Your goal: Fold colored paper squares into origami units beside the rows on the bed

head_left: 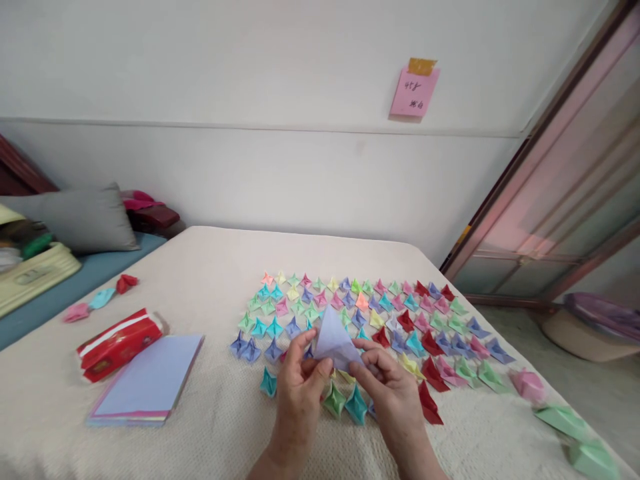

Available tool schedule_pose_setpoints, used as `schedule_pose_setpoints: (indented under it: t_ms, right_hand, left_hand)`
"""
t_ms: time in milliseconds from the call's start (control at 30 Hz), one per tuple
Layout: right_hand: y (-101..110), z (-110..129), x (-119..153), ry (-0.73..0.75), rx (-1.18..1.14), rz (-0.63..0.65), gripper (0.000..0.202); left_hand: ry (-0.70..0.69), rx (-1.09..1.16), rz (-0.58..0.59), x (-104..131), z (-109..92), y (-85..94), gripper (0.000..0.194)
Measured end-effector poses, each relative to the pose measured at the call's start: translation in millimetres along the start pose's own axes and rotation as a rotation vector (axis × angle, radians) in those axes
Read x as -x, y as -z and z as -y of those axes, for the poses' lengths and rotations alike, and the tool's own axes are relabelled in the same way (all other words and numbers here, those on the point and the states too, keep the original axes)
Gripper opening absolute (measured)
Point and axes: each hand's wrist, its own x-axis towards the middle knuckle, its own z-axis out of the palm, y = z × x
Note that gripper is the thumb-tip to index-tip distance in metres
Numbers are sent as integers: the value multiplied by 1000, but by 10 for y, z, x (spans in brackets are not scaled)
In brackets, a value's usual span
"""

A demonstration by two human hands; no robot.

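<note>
Across the cream-covered worktop [210, 280] spread rows of small folded paper pieces [356, 405], red, green, blue, pink. To their left lies a stack of coloured sheets [150, 377], touching a red packet [120, 345]. Smallest here (and palest), a lavender folded paper [334, 340] is held above the rows, pinched between the fingers of the left hand [299, 393] and right hand [393, 393].
</note>
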Motion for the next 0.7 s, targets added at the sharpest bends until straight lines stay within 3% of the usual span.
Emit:
schedule_pose_setpoints:
  t_ms: [133,367,533,700]
  right_hand:
    - [-41,13,-8,-84,-227,13,23]
    - [-55,34,-9,-72,-275,41,38]
    - [-10,38,-9,-46,-219,48,32]
    - [67,86,-21,117,17,51,26]
  left_hand:
    - [38,96,61,-51,-32,13,52]
    - [79,93,131,-86,-7,63,38]
    - [129,55,243,-103,23,60,25]
    - [149,-49,372,-149,65,87,12]
